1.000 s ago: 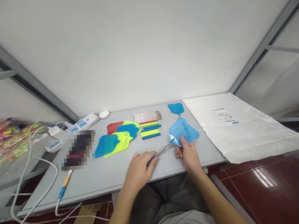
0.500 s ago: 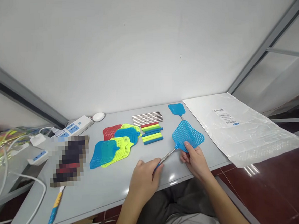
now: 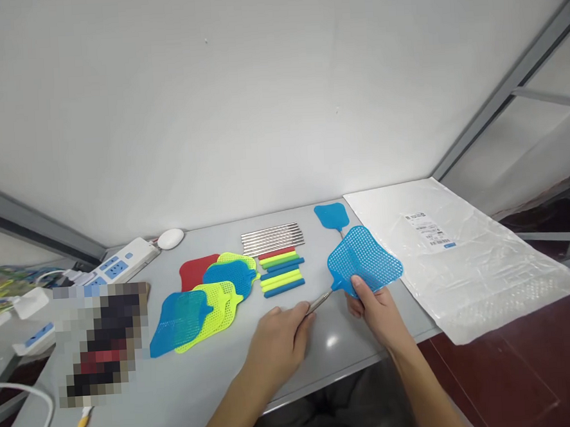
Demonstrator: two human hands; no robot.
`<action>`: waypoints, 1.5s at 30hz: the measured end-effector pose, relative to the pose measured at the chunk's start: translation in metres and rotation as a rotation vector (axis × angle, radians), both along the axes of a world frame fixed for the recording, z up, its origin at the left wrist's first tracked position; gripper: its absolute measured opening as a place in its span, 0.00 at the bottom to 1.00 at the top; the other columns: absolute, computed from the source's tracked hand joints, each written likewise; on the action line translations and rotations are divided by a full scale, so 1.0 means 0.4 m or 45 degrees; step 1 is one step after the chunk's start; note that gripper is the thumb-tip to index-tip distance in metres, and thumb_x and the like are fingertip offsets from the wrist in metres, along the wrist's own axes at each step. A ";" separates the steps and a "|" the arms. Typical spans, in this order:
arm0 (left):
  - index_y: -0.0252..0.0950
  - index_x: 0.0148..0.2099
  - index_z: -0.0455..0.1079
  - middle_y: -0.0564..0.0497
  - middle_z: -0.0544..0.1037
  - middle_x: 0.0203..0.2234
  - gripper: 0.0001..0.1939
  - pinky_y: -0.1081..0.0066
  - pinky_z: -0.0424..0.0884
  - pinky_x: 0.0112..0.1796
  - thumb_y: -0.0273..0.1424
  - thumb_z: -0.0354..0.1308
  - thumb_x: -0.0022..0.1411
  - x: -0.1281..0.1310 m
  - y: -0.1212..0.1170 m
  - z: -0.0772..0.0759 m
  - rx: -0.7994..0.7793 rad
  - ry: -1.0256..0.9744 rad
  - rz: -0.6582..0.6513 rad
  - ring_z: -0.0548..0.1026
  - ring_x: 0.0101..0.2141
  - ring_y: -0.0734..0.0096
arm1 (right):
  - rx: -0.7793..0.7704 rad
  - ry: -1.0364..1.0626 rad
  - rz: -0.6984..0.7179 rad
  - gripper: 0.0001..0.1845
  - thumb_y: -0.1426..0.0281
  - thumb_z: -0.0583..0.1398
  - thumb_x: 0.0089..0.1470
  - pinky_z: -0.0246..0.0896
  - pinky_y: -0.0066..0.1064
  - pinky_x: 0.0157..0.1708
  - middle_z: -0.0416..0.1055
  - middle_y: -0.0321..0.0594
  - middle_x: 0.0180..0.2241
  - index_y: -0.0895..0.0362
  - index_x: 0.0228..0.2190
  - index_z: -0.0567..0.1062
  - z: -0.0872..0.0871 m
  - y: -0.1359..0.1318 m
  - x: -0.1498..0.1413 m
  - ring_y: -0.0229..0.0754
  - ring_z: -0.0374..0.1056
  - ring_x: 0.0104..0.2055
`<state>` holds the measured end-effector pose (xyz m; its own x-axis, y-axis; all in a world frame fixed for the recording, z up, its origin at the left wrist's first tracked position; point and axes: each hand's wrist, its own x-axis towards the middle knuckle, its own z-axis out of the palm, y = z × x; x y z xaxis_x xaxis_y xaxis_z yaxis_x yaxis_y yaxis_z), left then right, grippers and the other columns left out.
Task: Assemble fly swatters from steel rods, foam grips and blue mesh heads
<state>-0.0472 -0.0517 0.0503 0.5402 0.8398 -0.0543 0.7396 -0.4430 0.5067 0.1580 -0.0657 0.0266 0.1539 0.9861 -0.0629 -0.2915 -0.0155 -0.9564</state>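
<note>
My right hand (image 3: 374, 308) pinches the near edge of a blue mesh fly swatter head (image 3: 364, 259) held just above the grey table (image 3: 189, 380). Its thin metal rod (image 3: 320, 298) slants down to my left hand (image 3: 279, 343), which is closed round the rod's handle end. A second blue swatter head (image 3: 331, 216) lies flat just behind.
Several loose swatter heads, blue, yellow and red (image 3: 207, 290), lie left of centre. Coloured handle grips (image 3: 281, 272) and a row of metal rods (image 3: 272, 237) sit behind my left hand. A clear plastic bag (image 3: 456, 248) covers the right; power strips (image 3: 124, 261) and cables lie at the left.
The swatter head has risen and tilted a little; my left hand has slid along the rod. The camera has swung, shifting the scene leftward and down.
</note>
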 end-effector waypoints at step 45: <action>0.36 0.27 0.59 0.59 0.59 0.16 0.25 0.75 0.57 0.24 0.49 0.41 0.68 -0.050 -0.230 0.084 -0.855 -0.845 0.307 0.58 0.20 0.77 | 0.102 -0.381 0.554 0.22 0.54 0.54 0.61 0.56 0.31 0.34 0.65 0.36 0.25 0.56 0.27 0.77 0.117 -0.114 -0.111 0.38 0.61 0.30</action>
<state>-0.0670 -0.1438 0.0840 0.4513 0.8372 -0.3089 0.2455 0.2162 0.9450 0.1135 -0.1112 0.0733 -0.2710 0.9626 -0.0008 0.0116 0.0024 -0.9999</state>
